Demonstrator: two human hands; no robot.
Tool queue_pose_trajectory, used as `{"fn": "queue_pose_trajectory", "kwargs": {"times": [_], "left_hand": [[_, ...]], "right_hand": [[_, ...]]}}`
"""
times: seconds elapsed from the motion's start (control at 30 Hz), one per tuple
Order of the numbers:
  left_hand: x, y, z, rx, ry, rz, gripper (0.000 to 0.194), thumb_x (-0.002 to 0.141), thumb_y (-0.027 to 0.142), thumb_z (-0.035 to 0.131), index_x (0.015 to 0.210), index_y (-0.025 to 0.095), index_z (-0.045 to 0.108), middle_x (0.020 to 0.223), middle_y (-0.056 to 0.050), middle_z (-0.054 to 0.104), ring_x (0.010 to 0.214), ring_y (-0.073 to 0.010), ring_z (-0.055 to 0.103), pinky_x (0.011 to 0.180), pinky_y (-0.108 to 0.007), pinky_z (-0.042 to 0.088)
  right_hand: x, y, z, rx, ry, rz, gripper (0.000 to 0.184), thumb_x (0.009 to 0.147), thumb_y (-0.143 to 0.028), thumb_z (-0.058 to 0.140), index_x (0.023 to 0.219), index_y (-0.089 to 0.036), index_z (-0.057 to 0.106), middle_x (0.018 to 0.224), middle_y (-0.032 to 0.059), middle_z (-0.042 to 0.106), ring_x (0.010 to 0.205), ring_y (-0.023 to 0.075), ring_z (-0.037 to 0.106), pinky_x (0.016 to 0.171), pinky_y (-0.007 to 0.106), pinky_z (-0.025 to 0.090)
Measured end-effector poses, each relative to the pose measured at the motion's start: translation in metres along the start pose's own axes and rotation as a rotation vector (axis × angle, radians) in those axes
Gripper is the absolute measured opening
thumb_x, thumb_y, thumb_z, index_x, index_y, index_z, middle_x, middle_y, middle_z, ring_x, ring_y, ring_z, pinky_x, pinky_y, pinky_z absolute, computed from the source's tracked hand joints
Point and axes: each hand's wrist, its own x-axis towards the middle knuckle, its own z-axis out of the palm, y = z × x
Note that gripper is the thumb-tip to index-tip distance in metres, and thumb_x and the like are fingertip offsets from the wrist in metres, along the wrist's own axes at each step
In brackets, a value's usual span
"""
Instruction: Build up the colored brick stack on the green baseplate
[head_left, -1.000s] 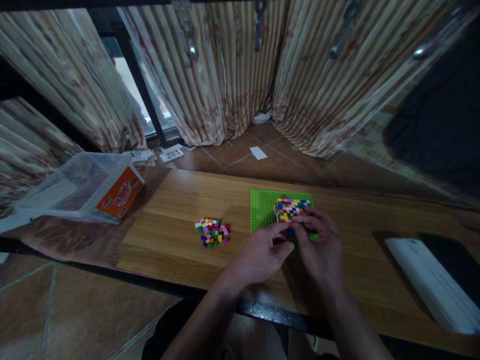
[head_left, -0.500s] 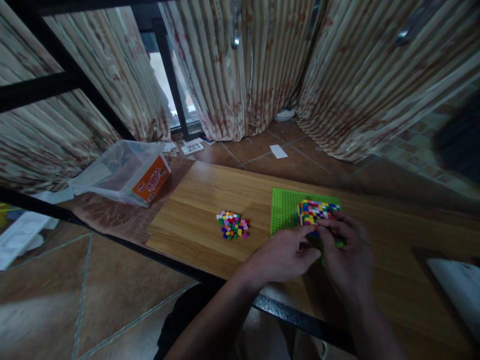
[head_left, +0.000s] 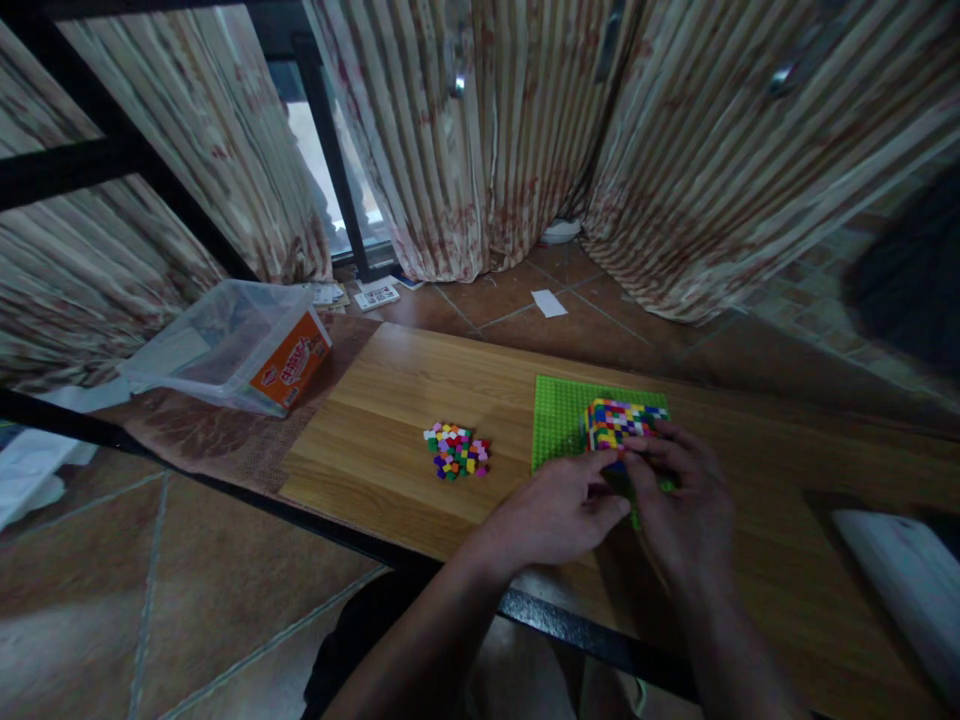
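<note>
Spanning the lower view: flat, wood-grained surface (head_left: 390, 400). On it, green baseplate (head_left: 556, 410), studded, square-cornered. Left hand (head_left: 553, 512) and right hand (head_left: 686, 505) at near side of brick block (head_left: 621, 413), fingertips bunched close; cannot tell whether either grip pinches a piece. Block sits on baseplate: boxy, mottled red, yellow, white, blue. Loose cubes (head_left: 457, 452), multicoloured, clustered left.

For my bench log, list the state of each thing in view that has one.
Brick block: built up in layers, on the baseplate
Green baseplate: flat on the table, partly covered
Loose bricks: piled, apart from the block
Clear box: open-topped
Curtains: hanging, parted at the window
Left hand: fingertips at the block's near side, grip unclear
Right hand: fingers bent at its right side, grip unclear
</note>
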Motion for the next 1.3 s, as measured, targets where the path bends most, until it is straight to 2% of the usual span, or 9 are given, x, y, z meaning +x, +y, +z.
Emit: {"fn": "queue_pose_trajectory", "kwargs": {"times": [0.23,0.53,0.63,0.67,0.73,0.83,0.9,1.03,1.3], "left_hand": [[0.0,0.005,-0.003,0.053,-0.044,-0.023,0.055,0.091,0.026,0.054,0.145,0.016,0.047,0.085,-0.005,0.068,0.072,-0.0162,0.061,0.064,-0.026,0.046],[-0.003,0.005,-0.002,0.081,-0.019,-0.026,0.048,0.089,0.023,0.055,0.136,0.015,0.055,0.092,-0.007,0.072,0.077,-0.018,0.065,0.072,-0.03,0.052],[-0.003,0.002,-0.01,-0.025,0.104,-0.01,0.035,0.091,0.022,0.054,0.124,0.018,0.065,0.093,-0.005,0.072,0.079,-0.0156,0.065,0.075,-0.029,0.052],[-0.003,0.002,-0.016,-0.088,0.176,0.0,0.03,0.092,0.023,0.054,0.119,0.019,0.067,0.091,-0.004,0.072,0.077,-0.0144,0.065,0.074,-0.028,0.052],[-0.002,0.001,-0.032,-0.225,0.403,0.027,0.024,0.09,0.024,0.057,0.109,0.017,0.07,0.082,-0.003,0.07,0.072,-0.0127,0.062,0.07,-0.026,0.051],[-0.004,0.0,-0.06,-0.431,0.813,0.059,0.017,0.084,0.023,0.062,0.096,0.014,0.069,0.077,-0.003,0.069,0.07,-0.012,0.062,0.068,-0.024,0.05],[-0.007,-0.002,-0.075,-0.533,0.978,0.046,0.014,0.079,0.022,0.065,0.09,0.013,0.068,0.073,-0.002,0.067,0.068,-0.011,0.061,0.067,-0.023,0.049],[-0.016,-0.003,-0.088,-0.671,1.032,0.029,0.017,0.073,0.023,0.071,0.086,0.013,0.068,0.071,-0.001,0.066,0.064,-0.0085,0.059,0.067,-0.021,0.048],[-0.02,0.0,-0.089,-0.676,1.004,-0.007,0.02,0.07,0.025,0.073,0.086,0.013,0.069,0.072,-0.001,0.066,0.065,-0.0084,0.058,0.068,-0.021,0.047]], "right_hand": [[-0.001,-0.001,0.001,-0.007,0.004,0.001,0.022,0.082,-0.039,0.062,0.088,-0.021,0.073,0.125,0.0104,0.064,0.119,0.0301,0.058,0.103,0.054,0.043],[0.002,-0.001,-0.002,-0.05,0.003,-0.056,0.024,0.084,-0.04,0.06,0.09,-0.02,0.073,0.12,0.0129,0.066,0.111,0.0322,0.062,0.096,0.057,0.049],[-0.006,-0.017,-0.005,-0.124,0.163,-0.21,0.019,0.087,-0.031,0.059,0.093,-0.019,0.072,0.116,0.0148,0.068,0.113,0.0334,0.062,0.097,0.056,0.048],[-0.01,-0.024,-0.004,-0.153,0.222,-0.279,0.016,0.088,-0.027,0.06,0.095,-0.02,0.072,0.117,0.0148,0.068,0.114,0.0333,0.061,0.099,0.055,0.047],[-0.02,-0.038,0.001,-0.126,0.19,-0.382,0.014,0.089,-0.022,0.063,0.1,-0.021,0.071,0.112,0.0117,0.07,0.11,0.0293,0.063,0.096,0.049,0.049],[-0.036,-0.052,0.021,-0.019,-0.09,-0.467,0.013,0.094,-0.021,0.057,0.097,-0.022,0.07,0.095,0.0059,0.071,0.091,0.0223,0.066,0.085,0.04,0.053],[-0.046,-0.057,0.038,0.012,-0.258,-0.44,0.018,0.096,-0.022,0.053,0.099,-0.023,0.07,0.096,0.0058,0.071,0.092,0.0218,0.065,0.082,0.038,0.052],[-0.058,-0.059,0.068,0.061,-0.432,-0.445,0.02,0.097,-0.022,0.051,0.101,-0.022,0.071,0.099,0.0068,0.07,0.096,0.0227,0.062,0.085,0.038,0.05],[-0.063,-0.056,0.094,-0.085,-0.405,-0.452,0.022,0.096,-0.023,0.051,0.092,-0.021,0.072,0.089,0.0085,0.067,0.085,0.0245,0.059,0.079,0.04,0.049]]}}
